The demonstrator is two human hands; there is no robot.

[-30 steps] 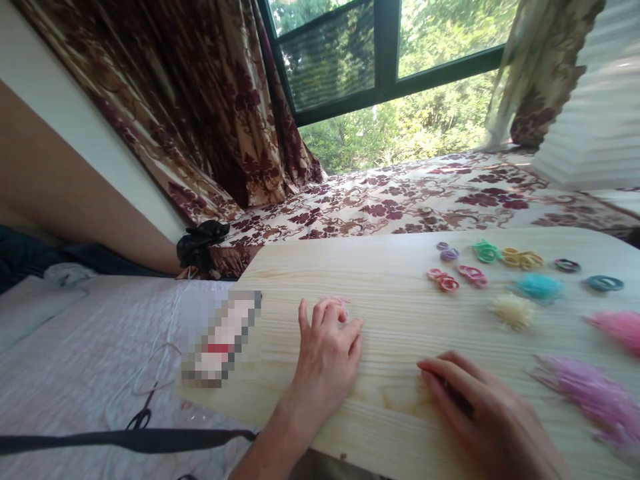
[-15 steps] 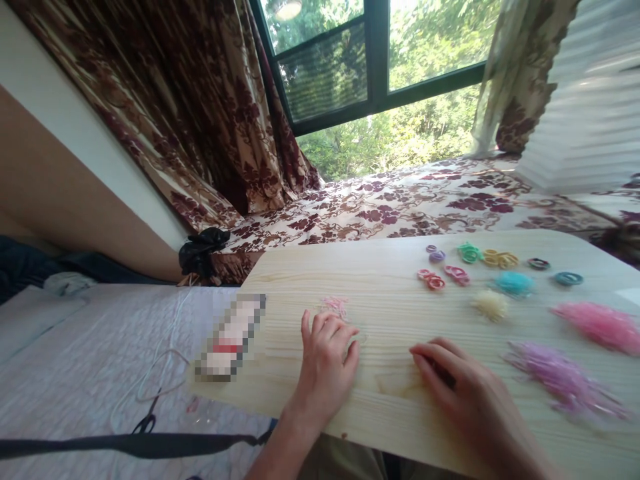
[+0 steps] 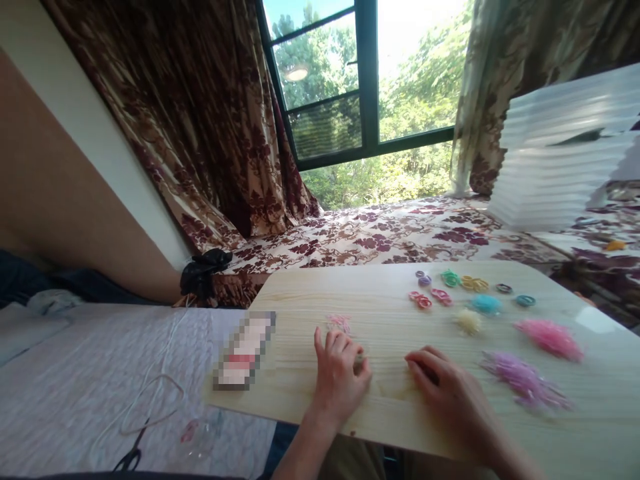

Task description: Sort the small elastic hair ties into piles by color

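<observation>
My left hand (image 3: 343, 365) is on the wooden board, its fingers bent and apart, with a gap between thumb and index finger. Just beyond its fingertips lies a small loose pile of thin pink bands (image 3: 339, 324). To the right, my right hand (image 3: 447, 383) hovers low over or rests on the board; I cannot tell which. Its thumb and index finger are pressed together in a pinch, and whatever they hold is hidden or too small to name. Bare wood separates the two hands.
Right of my hands lie purple strands (image 3: 527, 380), a pink bundle (image 3: 550, 339), a cream bundle (image 3: 469, 321), a turquoise bundle (image 3: 486, 305) and several coloured hair ties (image 3: 474, 283). A blurred-out flat item (image 3: 245, 350) lies on the board's left. Scissors (image 3: 131, 453) lie lower left.
The view has tilted up, so the board sits lower in the picture. My left thumb and index finger have come closer together. My right hand keeps its pinch.
</observation>
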